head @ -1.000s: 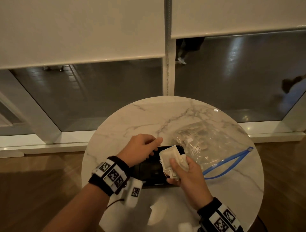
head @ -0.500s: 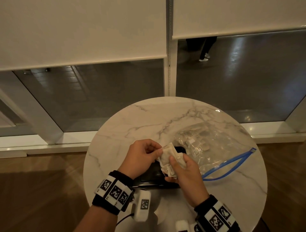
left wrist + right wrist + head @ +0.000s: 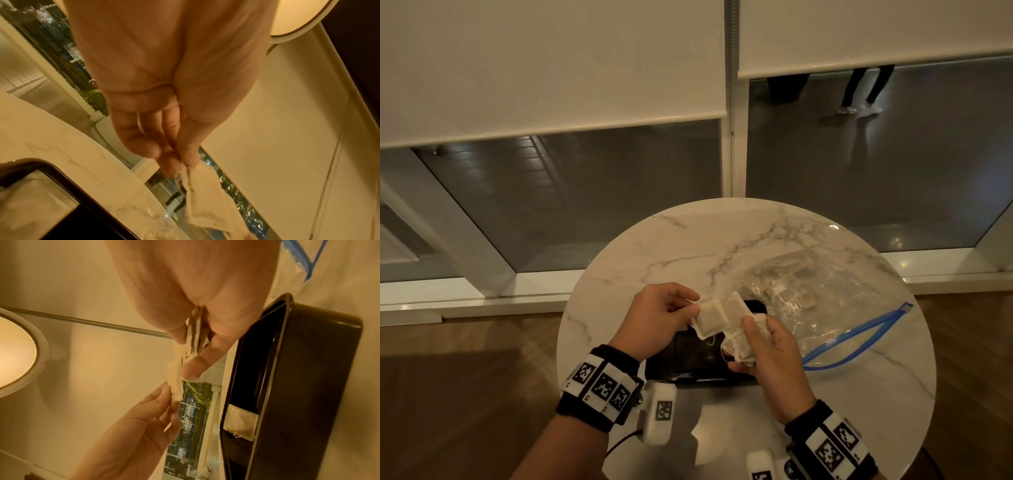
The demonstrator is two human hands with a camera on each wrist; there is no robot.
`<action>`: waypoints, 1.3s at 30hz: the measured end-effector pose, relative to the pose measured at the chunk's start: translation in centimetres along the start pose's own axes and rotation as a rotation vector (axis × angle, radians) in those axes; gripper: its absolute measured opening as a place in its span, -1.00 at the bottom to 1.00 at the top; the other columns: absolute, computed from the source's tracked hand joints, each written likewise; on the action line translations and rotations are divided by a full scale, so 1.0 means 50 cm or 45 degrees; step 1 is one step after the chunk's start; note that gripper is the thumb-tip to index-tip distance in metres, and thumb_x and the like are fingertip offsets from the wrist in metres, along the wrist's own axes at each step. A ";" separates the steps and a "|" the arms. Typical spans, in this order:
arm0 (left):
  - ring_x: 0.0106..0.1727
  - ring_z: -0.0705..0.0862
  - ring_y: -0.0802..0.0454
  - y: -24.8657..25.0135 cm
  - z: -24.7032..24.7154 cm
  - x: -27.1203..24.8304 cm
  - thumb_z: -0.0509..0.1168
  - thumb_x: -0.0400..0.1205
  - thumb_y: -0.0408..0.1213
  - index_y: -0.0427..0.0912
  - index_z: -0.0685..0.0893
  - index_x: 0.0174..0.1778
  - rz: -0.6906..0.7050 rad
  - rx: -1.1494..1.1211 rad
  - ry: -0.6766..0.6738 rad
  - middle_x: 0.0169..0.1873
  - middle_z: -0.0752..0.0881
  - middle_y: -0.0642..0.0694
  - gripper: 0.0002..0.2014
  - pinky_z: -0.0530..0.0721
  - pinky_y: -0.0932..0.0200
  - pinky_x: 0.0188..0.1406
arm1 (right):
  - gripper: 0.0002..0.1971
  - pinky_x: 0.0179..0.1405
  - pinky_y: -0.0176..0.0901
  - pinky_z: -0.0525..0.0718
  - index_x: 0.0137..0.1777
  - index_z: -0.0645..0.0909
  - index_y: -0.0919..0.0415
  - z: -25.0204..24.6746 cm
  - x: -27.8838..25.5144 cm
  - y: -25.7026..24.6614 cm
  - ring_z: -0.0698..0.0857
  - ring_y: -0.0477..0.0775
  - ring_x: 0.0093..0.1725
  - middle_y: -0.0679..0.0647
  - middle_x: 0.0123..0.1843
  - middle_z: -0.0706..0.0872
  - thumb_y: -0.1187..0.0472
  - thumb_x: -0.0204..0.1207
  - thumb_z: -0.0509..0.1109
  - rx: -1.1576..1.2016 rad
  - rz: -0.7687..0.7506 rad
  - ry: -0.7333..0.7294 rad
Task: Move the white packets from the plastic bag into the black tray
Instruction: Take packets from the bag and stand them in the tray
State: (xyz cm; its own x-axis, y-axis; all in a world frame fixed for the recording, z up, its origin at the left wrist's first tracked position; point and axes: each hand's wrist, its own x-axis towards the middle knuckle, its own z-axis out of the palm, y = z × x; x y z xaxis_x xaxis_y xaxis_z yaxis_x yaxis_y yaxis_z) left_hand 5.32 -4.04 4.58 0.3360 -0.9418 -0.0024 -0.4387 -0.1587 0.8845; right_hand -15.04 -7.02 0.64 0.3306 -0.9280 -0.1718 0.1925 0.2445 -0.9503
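Note:
My left hand (image 3: 671,317) pinches one white packet (image 3: 710,318) by its edge, above the black tray (image 3: 688,359). In the left wrist view that packet (image 3: 207,201) hangs from the fingertips (image 3: 185,160). My right hand (image 3: 767,346) grips a bunch of several white packets (image 3: 739,337) just right of it; the right wrist view shows the bunch (image 3: 195,335) squeezed between thumb and fingers. One packet (image 3: 240,421) lies inside the tray (image 3: 298,386). The clear plastic bag (image 3: 822,308) with a blue zip lies to the right, more packets inside.
Everything sits on a small round marble table (image 3: 688,246) in front of a window with lowered blinds (image 3: 551,68). The bag's blue zip edge (image 3: 859,335) points toward the table's right rim. Wooden floor surrounds the table.
My left hand rose from the tray's rim to the bunch in my right hand and pulled one packet off to the left.

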 end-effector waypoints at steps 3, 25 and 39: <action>-0.24 0.78 0.26 -0.033 -0.034 0.007 0.50 0.60 -0.33 -0.03 0.85 -0.12 -0.025 0.222 0.139 -0.30 0.85 0.07 -0.91 0.74 0.34 -0.16 | -0.83 -0.24 0.08 0.84 0.14 0.70 0.13 -0.011 0.005 -0.001 0.86 0.14 -0.11 0.12 -0.04 0.84 0.13 0.73 0.30 0.006 0.008 0.044; -0.02 0.77 -0.04 -0.112 -0.022 0.081 0.38 0.62 -0.26 0.02 0.89 -0.03 -0.208 0.986 -0.039 -0.12 0.82 0.02 -0.82 0.74 0.10 -0.04 | -0.83 -0.24 0.06 0.83 0.11 0.72 0.17 -0.028 -0.003 0.022 0.85 0.07 -0.14 0.11 -0.07 0.85 0.15 0.71 0.33 -0.023 0.101 0.050; -0.24 0.65 0.18 -0.056 -0.013 0.037 0.43 0.64 -0.24 -0.01 0.76 -0.08 -0.040 0.583 0.245 -0.29 0.69 0.06 -0.97 0.47 0.47 -0.32 | -0.83 -0.34 -0.09 0.74 0.11 0.71 0.11 -0.029 -0.005 0.024 0.82 -0.01 -0.18 0.10 -0.05 0.85 0.10 0.71 0.31 -0.103 0.053 0.020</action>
State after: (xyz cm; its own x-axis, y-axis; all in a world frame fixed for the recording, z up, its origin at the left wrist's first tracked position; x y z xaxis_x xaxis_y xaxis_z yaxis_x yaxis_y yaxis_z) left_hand 7.70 -5.13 2.38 0.4837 -0.8697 0.0987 -0.7323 -0.3403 0.5898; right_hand -16.22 -6.92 -0.82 0.3221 -0.9220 -0.2149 0.1031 0.2598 -0.9601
